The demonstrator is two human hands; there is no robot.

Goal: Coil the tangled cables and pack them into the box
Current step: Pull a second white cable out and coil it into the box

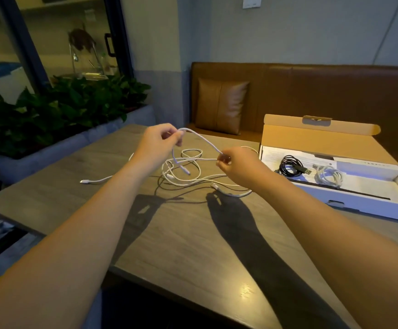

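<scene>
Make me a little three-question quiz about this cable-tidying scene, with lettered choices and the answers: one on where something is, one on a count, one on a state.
1. Where does the open box stand?
A. to the right of the tangle
B. on the bench
C. to the left of the tangle

2. How many coiled cables lie in the box?
A. none
B. two
C. five

3. What are the hands doing?
A. resting flat on the table
B. closing the lid
C. both pinching one white cable

Answers:
1. A, it sits on the table at the right of the tangle.
2. B, a black coil and a white coil.
3. C, the left hand and the right hand hold a raised white cable between them.
</scene>
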